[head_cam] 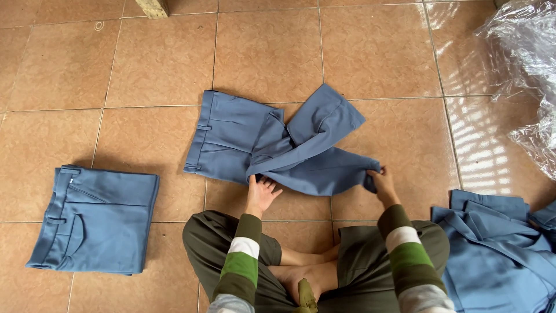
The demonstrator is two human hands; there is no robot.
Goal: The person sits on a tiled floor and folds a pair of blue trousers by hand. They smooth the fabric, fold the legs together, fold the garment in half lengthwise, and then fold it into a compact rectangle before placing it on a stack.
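On floor tiles | left hand (260,194) spread on blue trousers (278,145) | right hand (379,181) grip pinching leg end, fingertips hidden

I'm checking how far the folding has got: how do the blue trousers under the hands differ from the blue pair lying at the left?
The trousers under the hands lie half folded, legs crossed and spread unevenly; the pair at the left is a neat, flat rectangle. The left hand presses the middle pair and the right hand pinches its leg end; nothing touches the left pair. Both are the same blue cloth with belt loops, on the tiled floor.
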